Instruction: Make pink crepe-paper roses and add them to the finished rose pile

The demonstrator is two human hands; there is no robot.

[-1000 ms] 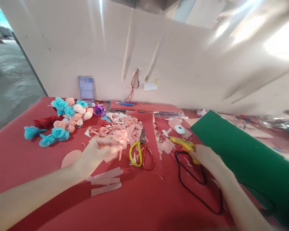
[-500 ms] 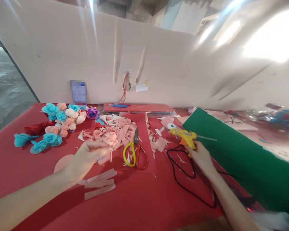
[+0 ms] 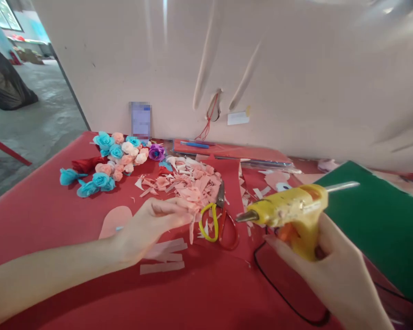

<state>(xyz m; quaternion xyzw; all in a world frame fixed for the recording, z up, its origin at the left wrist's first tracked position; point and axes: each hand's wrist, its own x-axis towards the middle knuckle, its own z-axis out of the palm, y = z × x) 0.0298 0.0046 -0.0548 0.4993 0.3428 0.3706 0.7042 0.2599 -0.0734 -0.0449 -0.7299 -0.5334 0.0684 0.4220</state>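
My right hand [image 3: 333, 261] is wrapped round the handle of a yellow hot glue gun [image 3: 292, 208], raised over the table with its metal nozzle pointing left. A clear glue stick [image 3: 344, 186] sticks out of its back end. Between the pinched fingertips of my left hand [image 3: 154, 224] is a pink paper flower [image 3: 192, 201], partly lost against the scraps behind it. Scissors [image 3: 217, 222] with one yellow and one red handle loop lie between my hands. Pale pink paper strips [image 3: 163, 266] rest below my left hand.
Blue, pink, white and purple paper flowers [image 3: 115, 153] cluster at the back left. Pink scraps [image 3: 179, 176] spread mid-table. A green board [image 3: 375, 229] lies at right, and the gun's black cord [image 3: 278, 286] loops in front of it. A white wall [image 3: 141, 59] closes the back.
My right hand has lifted the glue gun off the table area and brought it up closer to me. The view has swung right, and my left hand keeps hold of the flower.
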